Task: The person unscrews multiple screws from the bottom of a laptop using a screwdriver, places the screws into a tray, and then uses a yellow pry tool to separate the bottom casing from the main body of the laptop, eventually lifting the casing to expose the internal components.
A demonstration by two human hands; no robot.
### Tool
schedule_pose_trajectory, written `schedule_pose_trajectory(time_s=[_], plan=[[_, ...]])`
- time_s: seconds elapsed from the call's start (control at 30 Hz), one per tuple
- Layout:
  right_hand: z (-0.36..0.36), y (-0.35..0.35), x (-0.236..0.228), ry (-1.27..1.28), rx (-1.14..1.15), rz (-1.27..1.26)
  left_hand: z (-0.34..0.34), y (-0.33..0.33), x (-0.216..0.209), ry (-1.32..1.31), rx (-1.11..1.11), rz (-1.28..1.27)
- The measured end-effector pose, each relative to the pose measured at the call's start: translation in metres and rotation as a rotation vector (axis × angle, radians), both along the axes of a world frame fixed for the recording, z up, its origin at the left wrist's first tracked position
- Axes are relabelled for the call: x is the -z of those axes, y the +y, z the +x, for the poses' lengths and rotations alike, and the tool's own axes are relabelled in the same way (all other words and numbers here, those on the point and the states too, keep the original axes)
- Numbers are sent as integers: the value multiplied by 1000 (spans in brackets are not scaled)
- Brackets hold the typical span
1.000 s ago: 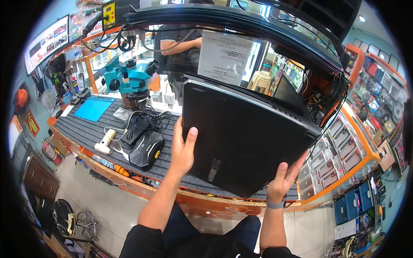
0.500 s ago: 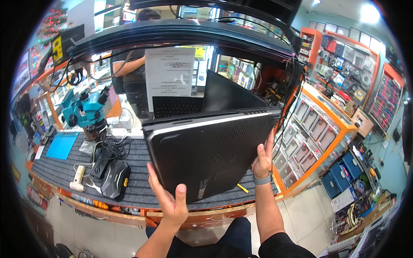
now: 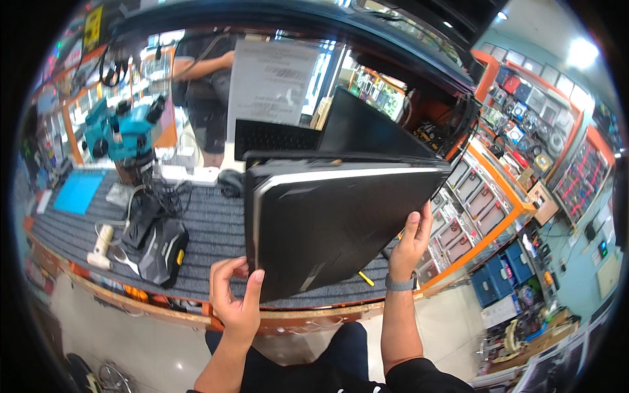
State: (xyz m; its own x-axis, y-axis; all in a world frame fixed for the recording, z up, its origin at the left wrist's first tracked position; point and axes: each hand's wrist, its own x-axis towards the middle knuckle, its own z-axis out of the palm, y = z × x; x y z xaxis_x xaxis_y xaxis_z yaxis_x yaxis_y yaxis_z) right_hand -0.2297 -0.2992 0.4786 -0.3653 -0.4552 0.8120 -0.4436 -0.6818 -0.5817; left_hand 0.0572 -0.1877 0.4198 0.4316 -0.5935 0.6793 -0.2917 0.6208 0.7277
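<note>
A large black laptop (image 3: pixel 334 223) is held up on edge above the bench, its broad flat face toward me and a pale strip along its upper edge. At its lower left corner, my left hand (image 3: pixel 237 295) grips the edge, with the thumb in front and the fingers curled at the side. My right hand (image 3: pixel 409 249), with a grey band on the wrist, grips the right edge. Behind it a black keyboard (image 3: pixel 275 139) and a dark screen-like panel (image 3: pixel 370 124) show; their lower parts are hidden.
On the striped grey bench mat (image 3: pixel 209 242) lie a black and grey angular device (image 3: pixel 160 252), cables and a cream handheld tool (image 3: pixel 100 247). A teal microscope (image 3: pixel 124 131) stands at the left. A yellow-handled tool (image 3: pixel 365 278) lies near the front edge. An orange-framed display case (image 3: pixel 485 209) flanks the right.
The laptop has turned and moved a little to the right. My left fingers have curled in at its edge, where they were straighter before. The whole view has shifted.
</note>
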Motion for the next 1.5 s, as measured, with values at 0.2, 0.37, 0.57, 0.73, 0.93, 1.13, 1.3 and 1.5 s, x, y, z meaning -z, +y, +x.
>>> schedule_pose_trajectory(time_s=[0.2, 0.37, 0.57, 0.73, 0.93, 1.13, 1.3, 1.5], plan=[[-29, -7, 15, -265, -222, 62, -1, -6, -6, 80, 54, -84], [-22, -17, 9, -284, -398, -34, 4, -10, -6, 119, 98, -107], [-22, -12, 3, -278, -563, 4, 7, -7, -8, 152, 160, -75], [-28, -8, 4, -239, -558, 48, 8, -11, -5, 138, 157, -99], [-34, -11, 27, -269, -589, 121, 6, -15, 2, 96, 145, -134], [-59, -19, 49, -227, -764, 306, -8, -19, 9, 189, 117, -138], [-56, -26, 64, -249, -751, 367, -23, -21, 27, 352, 146, -202], [-39, -19, 54, -298, -763, 361, -23, -16, 26, 183, -65, -116]])
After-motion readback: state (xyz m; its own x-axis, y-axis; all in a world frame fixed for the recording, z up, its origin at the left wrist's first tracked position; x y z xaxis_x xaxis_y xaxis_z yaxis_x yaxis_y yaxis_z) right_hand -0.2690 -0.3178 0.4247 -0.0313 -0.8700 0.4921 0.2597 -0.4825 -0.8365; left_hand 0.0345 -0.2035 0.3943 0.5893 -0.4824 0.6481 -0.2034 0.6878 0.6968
